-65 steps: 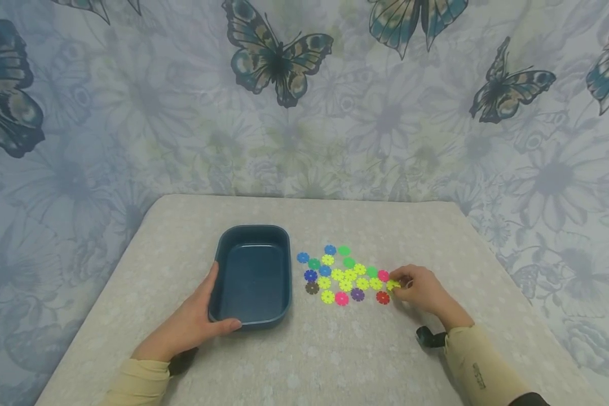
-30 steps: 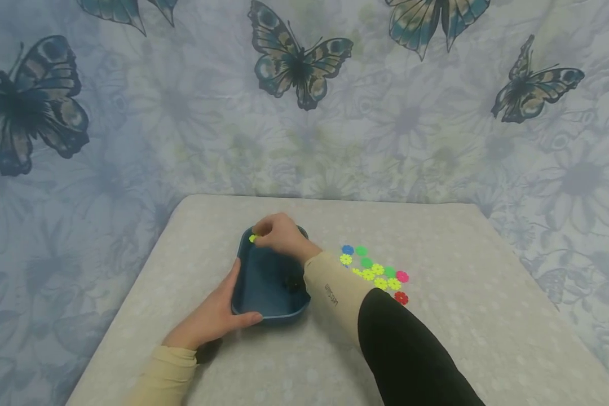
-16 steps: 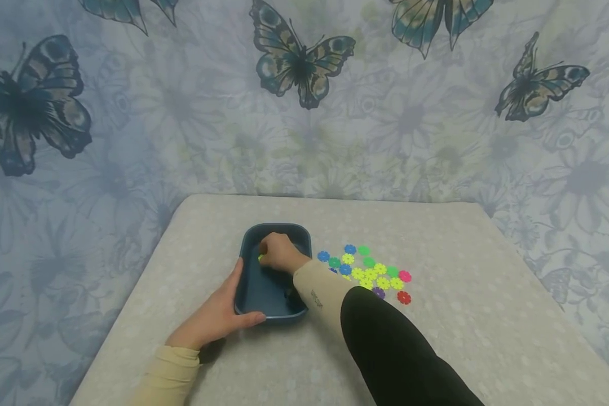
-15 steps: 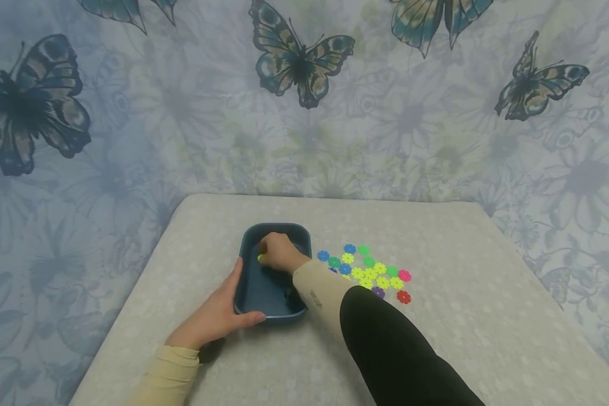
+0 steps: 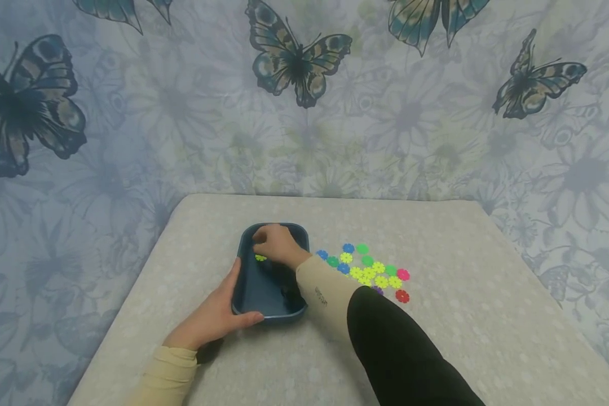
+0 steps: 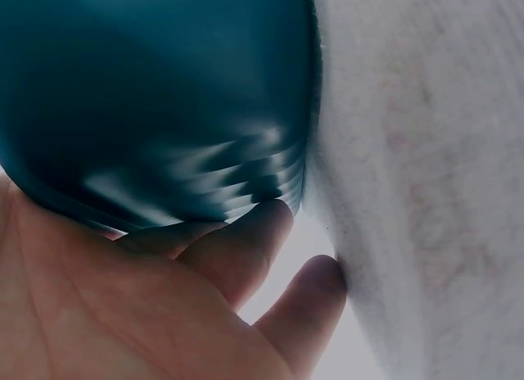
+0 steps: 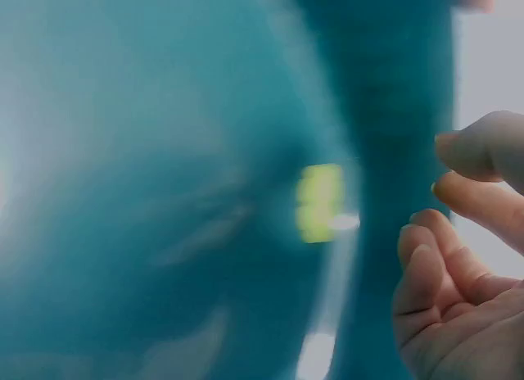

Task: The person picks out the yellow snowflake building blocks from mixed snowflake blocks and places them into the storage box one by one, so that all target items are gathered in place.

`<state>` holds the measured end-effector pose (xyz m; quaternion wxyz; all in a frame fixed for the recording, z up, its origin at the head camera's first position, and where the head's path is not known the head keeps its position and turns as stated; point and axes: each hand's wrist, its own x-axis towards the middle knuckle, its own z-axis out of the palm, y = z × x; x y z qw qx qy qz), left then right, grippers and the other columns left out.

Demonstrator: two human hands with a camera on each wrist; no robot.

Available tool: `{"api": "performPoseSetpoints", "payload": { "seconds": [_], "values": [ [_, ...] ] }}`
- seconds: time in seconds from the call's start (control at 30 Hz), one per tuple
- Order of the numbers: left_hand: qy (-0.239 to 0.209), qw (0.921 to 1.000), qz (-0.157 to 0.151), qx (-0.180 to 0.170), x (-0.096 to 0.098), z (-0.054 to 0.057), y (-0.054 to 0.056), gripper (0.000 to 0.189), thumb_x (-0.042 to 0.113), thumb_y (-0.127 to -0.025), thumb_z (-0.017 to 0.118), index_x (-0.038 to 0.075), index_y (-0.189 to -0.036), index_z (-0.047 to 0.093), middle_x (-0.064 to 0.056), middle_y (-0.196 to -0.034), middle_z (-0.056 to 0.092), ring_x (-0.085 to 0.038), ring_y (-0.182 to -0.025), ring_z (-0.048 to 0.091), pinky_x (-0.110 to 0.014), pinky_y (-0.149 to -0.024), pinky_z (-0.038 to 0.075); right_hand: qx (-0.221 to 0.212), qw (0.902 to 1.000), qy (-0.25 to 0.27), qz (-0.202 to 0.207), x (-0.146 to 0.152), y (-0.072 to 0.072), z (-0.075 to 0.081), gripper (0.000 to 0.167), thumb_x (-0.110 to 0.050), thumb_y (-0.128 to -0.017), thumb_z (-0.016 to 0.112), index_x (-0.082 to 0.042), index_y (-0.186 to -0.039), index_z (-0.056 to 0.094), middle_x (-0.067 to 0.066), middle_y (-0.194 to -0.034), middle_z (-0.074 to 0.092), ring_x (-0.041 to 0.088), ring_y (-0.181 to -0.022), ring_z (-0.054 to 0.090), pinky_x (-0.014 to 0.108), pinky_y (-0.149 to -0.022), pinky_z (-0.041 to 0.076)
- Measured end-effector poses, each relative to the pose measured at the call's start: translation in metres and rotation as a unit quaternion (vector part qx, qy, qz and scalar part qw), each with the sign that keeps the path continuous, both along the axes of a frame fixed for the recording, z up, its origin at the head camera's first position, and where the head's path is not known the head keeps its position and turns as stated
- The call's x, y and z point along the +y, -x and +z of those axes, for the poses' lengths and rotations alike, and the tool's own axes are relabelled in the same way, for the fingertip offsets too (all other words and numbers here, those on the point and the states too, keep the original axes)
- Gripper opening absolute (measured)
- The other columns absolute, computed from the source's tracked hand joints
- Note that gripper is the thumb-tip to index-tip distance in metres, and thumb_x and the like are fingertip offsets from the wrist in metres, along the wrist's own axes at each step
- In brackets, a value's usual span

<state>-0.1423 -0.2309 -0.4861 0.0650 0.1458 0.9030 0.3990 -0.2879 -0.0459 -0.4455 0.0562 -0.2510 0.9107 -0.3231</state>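
A left hand (image 5: 215,316) grips the near left corner of a blue tray (image 5: 248,296), thumb on the near rim, other fingers against the outer wall. A yellow counter (image 5: 260,257) lies inside, towards the left wall. Just above it, the right hand (image 5: 276,243) has loosely bent fingers, pinching nothing visible. Coloured counters (image 5: 367,272) lie on the table (image 5: 411,225) to the right. Releasing one counter seems the step in hand; next probably calls for lifting clear and reaching for another

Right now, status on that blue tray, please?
Left hand holds blue tray. Right hand empty, over tray. Yellow disc inside. Right sleeve partly hides purple disc.
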Motion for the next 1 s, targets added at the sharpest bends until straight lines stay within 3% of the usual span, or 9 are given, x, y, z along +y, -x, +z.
{"api": "performPoseSetpoints", "payload": {
  "seconds": [0.1, 0.27, 0.43, 0.57, 0.7, 0.87, 1.0],
  "values": [
    [-0.005, 1.0, -0.003, -0.008, 0.005, -0.004, -0.001, 0.132, 0.06, -0.081, 0.081, 0.016, -0.166, -0.01, -0.018, -0.173, 0.003, -0.041, -0.157, 0.017, -0.063, -0.121, 0.026, -0.031, 0.998, 0.053, -0.013, 0.022, -0.004, 0.023, 0.033, -0.025, -0.097, 0.072, -0.01, -0.126, 0.073, 0.005, -0.124, 0.073, 0.021, -0.114, 0.069, 0.032, -0.091, 0.058],
    [-0.003, 0.9998, -0.01, -0.016, 0.009, -0.006, 0.002, 0.135, 0.062, -0.08, 0.082, 0.018, -0.165, -0.013, -0.016, -0.173, 0.001, -0.041, -0.157, 0.015, -0.064, -0.121, 0.025, -0.037, 0.9915, 0.118, -0.042, 0.08, -0.015, 0.058, 0.031, -0.028, -0.096, 0.073, -0.016, -0.124, 0.074, 0.001, -0.13, 0.069, 0.02, -0.112, 0.067, 0.038, -0.087, 0.059],
    [0.009, 0.9998, -0.005, -0.014, 0.003, -0.004, 0.006, 0.138, 0.063, -0.078, 0.083, 0.021, -0.164, -0.017, -0.016, -0.173, 0.0, -0.042, -0.157, 0.013, -0.066, -0.12, 0.025, -0.049, 0.9833, 0.154, -0.083, 0.137, -0.043, 0.068, 0.028, -0.032, -0.094, 0.075, -0.027, -0.122, 0.074, -0.004, -0.131, 0.065, 0.018, -0.115, 0.063, 0.046, -0.094, 0.056],
    [0.011, 0.9998, -0.004, -0.015, -0.002, -0.001, 0.008, 0.139, 0.064, -0.077, 0.083, 0.023, -0.163, -0.019, -0.015, -0.173, -0.001, -0.042, -0.158, 0.012, -0.067, -0.12, 0.024, -0.059, 0.9776, 0.176, -0.1, 0.178, -0.074, 0.059, 0.027, -0.029, -0.094, 0.076, -0.026, -0.121, 0.075, 0.0, -0.131, 0.067, 0.019, -0.115, 0.062, 0.049, -0.103, 0.049],
    [0.012, 0.9997, -0.009, -0.019, -0.002, 0.002, 0.01, 0.139, 0.066, -0.077, 0.081, 0.026, -0.162, -0.02, -0.012, -0.173, -0.004, -0.04, -0.158, 0.011, -0.066, -0.12, 0.024, -0.074, 0.9698, 0.206, -0.106, 0.207, -0.099, 0.037, 0.027, -0.023, -0.094, 0.076, -0.018, -0.12, 0.075, 0.009, -0.125, 0.071, 0.023, -0.111, 0.063, 0.046, -0.1, 0.051],
    [0.009, 0.9997, -0.008, -0.02, -0.002, 0.001, 0.01, 0.138, 0.063, -0.078, 0.082, 0.027, -0.162, -0.02, -0.01, -0.173, -0.006, -0.039, -0.158, 0.01, -0.066, -0.121, 0.023, -0.108, 0.9597, 0.235, -0.11, 0.218, -0.111, 0.0, 0.036, -0.021, -0.092, 0.079, -0.004, -0.123, 0.072, 0.018, -0.12, 0.071, 0.024, -0.105, 0.066, 0.034, -0.085, 0.058],
    [0.009, 0.9997, -0.007, -0.021, 0.0, -0.001, 0.009, 0.137, 0.062, -0.078, 0.083, 0.027, -0.162, -0.02, -0.009, -0.173, -0.006, -0.039, -0.158, 0.009, -0.066, -0.121, 0.023, -0.147, 0.9459, 0.261, -0.124, 0.217, -0.113, -0.025, 0.039, -0.021, -0.09, 0.08, -0.002, -0.123, 0.072, 0.018, -0.117, 0.072, 0.023, -0.098, 0.069, 0.03, -0.075, 0.058]
  ]
}}
